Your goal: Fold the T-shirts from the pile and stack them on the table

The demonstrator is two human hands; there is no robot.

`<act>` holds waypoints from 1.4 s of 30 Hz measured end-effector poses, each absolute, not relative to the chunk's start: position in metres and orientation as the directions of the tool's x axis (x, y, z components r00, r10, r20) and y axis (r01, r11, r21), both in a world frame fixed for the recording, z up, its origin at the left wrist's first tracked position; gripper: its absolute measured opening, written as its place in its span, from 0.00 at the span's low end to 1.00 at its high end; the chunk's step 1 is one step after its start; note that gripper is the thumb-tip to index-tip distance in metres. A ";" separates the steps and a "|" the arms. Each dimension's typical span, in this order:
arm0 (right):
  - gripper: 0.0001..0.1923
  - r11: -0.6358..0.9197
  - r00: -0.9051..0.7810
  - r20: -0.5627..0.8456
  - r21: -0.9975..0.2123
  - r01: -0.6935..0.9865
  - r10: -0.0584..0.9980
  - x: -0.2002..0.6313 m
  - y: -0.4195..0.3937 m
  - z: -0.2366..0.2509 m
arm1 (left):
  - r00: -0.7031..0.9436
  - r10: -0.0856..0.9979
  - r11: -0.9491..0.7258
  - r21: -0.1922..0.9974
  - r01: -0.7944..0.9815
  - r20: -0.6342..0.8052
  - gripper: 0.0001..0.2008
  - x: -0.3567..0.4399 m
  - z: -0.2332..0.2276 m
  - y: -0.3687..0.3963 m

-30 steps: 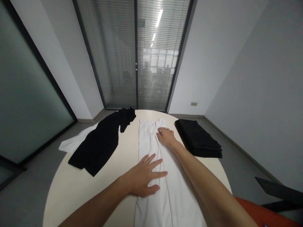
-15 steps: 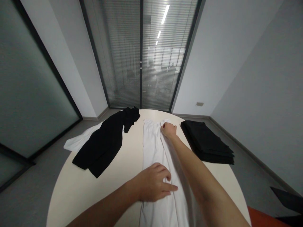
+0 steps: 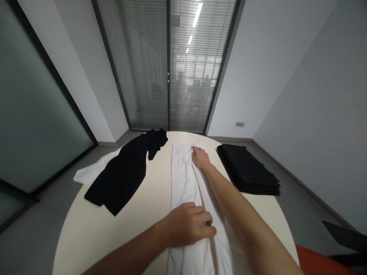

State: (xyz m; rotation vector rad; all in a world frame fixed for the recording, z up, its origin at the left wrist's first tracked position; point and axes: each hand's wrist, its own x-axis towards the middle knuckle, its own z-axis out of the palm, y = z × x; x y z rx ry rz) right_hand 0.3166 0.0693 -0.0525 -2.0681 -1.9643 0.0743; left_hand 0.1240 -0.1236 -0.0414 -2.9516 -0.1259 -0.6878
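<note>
A long white garment [image 3: 182, 179] lies lengthwise on the round cream table [image 3: 137, 214], running from the near edge to the far side. My left hand [image 3: 190, 227] rests on its near part with the fingers curled and pinching the cloth. My right arm stretches along the garment, and my right hand [image 3: 200, 157] grips its far end near the waistband.
A black garment [image 3: 126, 172] lies spread on the table's left, over a white one [image 3: 88, 173] that hangs off the edge. A stack of folded black cloth [image 3: 246, 170] sits at the right. An orange seat [image 3: 321, 259] shows at the bottom right. Glass doors with blinds stand behind.
My left hand went from flat with spread fingers to curled and pinching the white cloth. My right hand slid farther up and closed on the far end.
</note>
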 end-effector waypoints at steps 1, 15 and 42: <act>0.23 -0.012 0.049 0.151 -0.238 0.971 0.987 0.317 0.069 -0.054 | 0.898 0.059 -0.991 -0.081 0.105 0.436 0.06 0.124 -0.043 -0.123; 0.20 -0.049 0.103 0.234 -0.225 0.973 0.967 0.302 0.067 -0.049 | 0.910 0.036 -0.997 -0.049 0.062 0.413 0.06 0.123 -0.050 -0.122; 0.36 -0.094 0.102 0.027 -0.207 0.974 0.994 0.318 0.059 -0.080 | 0.919 0.230 -0.972 0.117 0.202 0.320 0.07 0.094 -0.045 -0.100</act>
